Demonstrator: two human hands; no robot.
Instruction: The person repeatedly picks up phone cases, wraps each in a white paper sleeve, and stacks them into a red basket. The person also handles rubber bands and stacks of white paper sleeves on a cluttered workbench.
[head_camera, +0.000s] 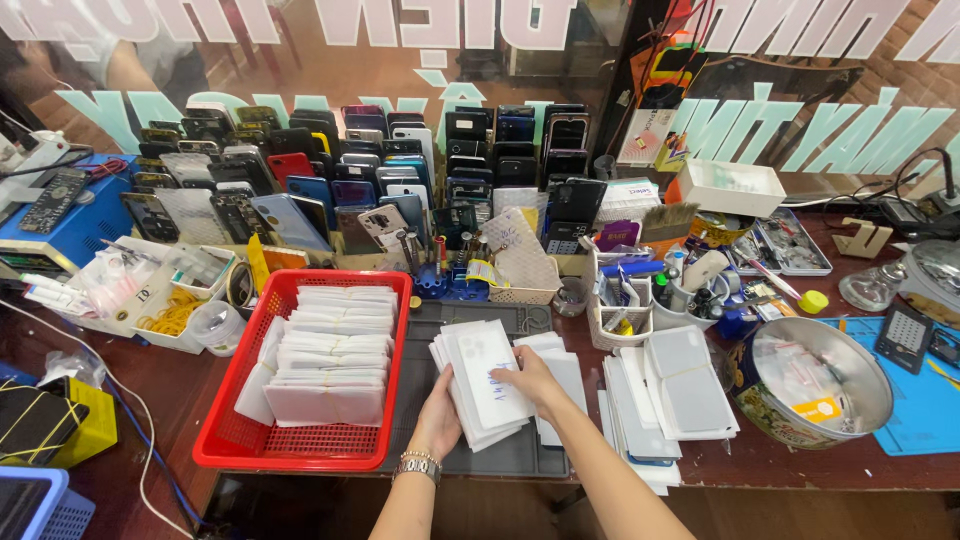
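Both hands meet over a stack of white flat packets (480, 385) lying on a dark grey mat (500, 455) near the middle of the table (800, 465). The left hand (438, 420), with a metal bracelet (418, 465) at the wrist, cups the stack's near left edge, fingers curled under it and holding it. The right hand (530, 378) lies on top of the stack, its fingers narrow and pressed flat on the top packet. Just left of the mat stands a red basket (225, 440) filled with more white packets. To the right lie further white stacks (685, 385), then a round metal bowl (870, 385). At the far side, rows of phones (330, 170) lean upright.
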